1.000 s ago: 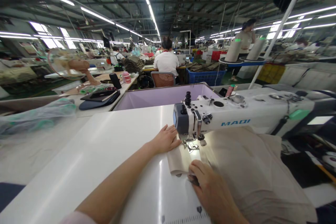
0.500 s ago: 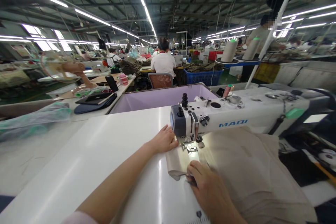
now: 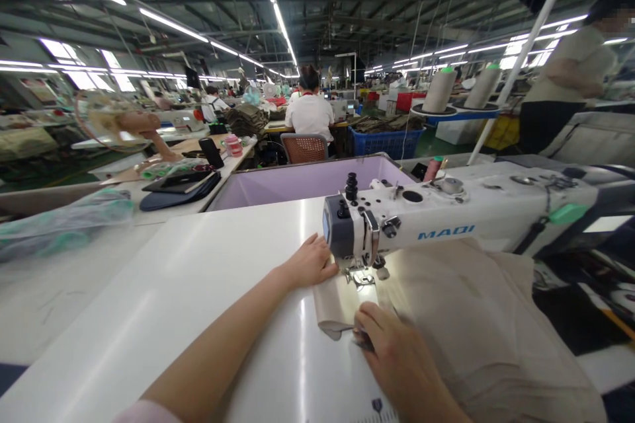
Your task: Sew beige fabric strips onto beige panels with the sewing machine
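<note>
Beige cloth (image 3: pixel 335 307): folded, partway under presser foot (image 3: pixel 365 280) of white sewing machine (image 3: pixel 446 211); near stretch not yet past foot, stitches unreadable. Left hand (image 3: pixel 308 264): open, flat, at cloth's left edge. Right hand (image 3: pixel 397 344): narrow curl at near edge, holding dark item (image 3: pixel 363 342), possibly snips

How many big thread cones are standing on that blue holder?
2. The left cone and the right cone stand side by side on the blue holder, the right one nearer the slanted white pole.
</note>
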The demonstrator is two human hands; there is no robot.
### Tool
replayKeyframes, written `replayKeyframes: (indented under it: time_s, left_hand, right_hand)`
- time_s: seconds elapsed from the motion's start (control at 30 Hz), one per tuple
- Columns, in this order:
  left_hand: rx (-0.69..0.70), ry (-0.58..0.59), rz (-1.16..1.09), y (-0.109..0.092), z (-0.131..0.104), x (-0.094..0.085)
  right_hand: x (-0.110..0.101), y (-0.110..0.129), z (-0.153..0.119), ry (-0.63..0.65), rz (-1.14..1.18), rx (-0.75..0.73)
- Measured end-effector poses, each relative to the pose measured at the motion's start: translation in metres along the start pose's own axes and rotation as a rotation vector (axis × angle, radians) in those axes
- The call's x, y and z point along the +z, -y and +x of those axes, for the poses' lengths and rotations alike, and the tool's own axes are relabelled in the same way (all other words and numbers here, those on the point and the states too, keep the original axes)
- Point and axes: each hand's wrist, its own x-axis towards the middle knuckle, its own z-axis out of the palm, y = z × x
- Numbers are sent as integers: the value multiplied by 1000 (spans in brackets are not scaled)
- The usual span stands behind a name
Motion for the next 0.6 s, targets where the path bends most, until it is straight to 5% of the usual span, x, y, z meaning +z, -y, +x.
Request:
replayKeyframes:
  time_s: [0.2,0.4,0.6]
  left_hand:
    - [-31,24,61,-4,4,-8]
    - [-113,-31,100,-55,-28,-5]
    - [175,-67,-123,-95,-78,-1]
  right_hand:
    - [-8,1,7,83,-51,1]
    - [-8,0,-1,86,-89,-25]
    - [-5,-2,-5,92,-142,-65]
